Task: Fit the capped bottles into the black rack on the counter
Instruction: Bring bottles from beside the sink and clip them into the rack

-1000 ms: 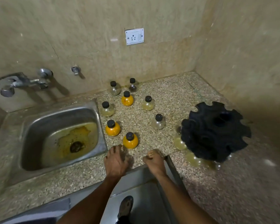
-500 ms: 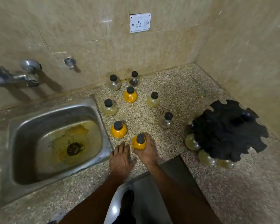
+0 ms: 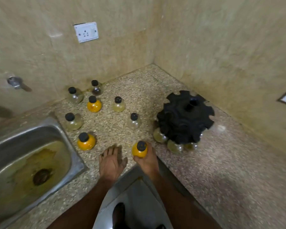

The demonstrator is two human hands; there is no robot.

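Note:
My right hand [image 3: 147,161] grips a small orange bottle [image 3: 139,150] with a black cap, near the counter's front edge. My left hand [image 3: 111,160] rests flat on the speckled counter [image 3: 221,162] just left of it, fingers straight. The black rack [image 3: 185,118], a round tiered stand with notched rims, stands to the right; pale bottles [image 3: 159,135] hang in its lower notches. Several capped bottles stand loose on the counter: two orange ones [image 3: 86,141] [image 3: 94,104] and clear or yellowish ones [image 3: 134,120] [image 3: 118,104] [image 3: 72,121].
A steel sink [image 3: 68,146] with yellow stains lies at the left, beside the loose bottles. Tiled walls meet in a corner behind the counter, with a wall socket [image 3: 86,31] and a tap fitting [image 3: 15,81]. The counter's front edge is cut in a notch at my arms.
My right hand closed round the nearest orange bottle and carried it right, toward the rack. My left hand stayed flat on the counter. The camera turned right.

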